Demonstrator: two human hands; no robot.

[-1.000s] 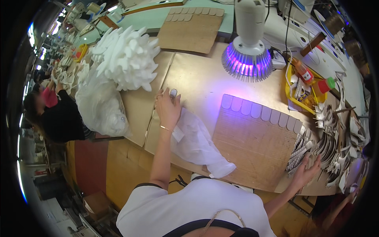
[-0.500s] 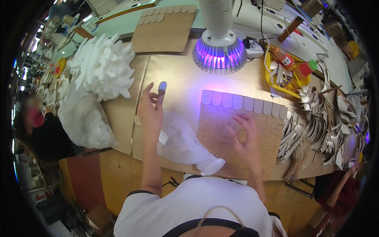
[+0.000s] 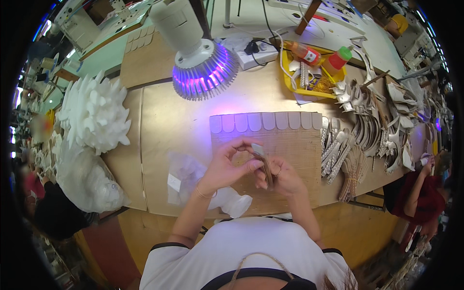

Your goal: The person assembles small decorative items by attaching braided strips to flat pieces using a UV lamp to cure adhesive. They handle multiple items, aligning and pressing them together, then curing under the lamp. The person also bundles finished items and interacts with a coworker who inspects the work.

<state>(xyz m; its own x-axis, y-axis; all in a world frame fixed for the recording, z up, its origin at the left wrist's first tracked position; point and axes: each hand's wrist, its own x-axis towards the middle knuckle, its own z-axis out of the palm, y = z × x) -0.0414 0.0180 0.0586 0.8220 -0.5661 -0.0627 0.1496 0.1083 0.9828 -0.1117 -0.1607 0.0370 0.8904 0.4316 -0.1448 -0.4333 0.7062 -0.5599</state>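
My left hand (image 3: 227, 166) and my right hand (image 3: 282, 176) meet over a brown board (image 3: 299, 145) on the wooden table. Together they hold a thin brown strap (image 3: 267, 169) with a small pale piece (image 3: 257, 149) at its upper end. The left fingers pinch near the pale piece, the right fingers grip the strap lower down. A row of pale scalloped tabs (image 3: 266, 121) runs along the board's far edge.
A lamp with purple light (image 3: 205, 72) hangs over the table. Clear plastic bags (image 3: 186, 176) lie left of my hands. White foam shapes (image 3: 94, 113) pile at the left. Many shoe straps and soles (image 3: 367, 130) lie at the right, beside a yellow tray with bottles (image 3: 314, 72). Another person (image 3: 415, 198) sits far right.
My left hand came in from the table's left to the board. My right hand, flat on the board before, now grips the strap with it. The view has shifted closer.
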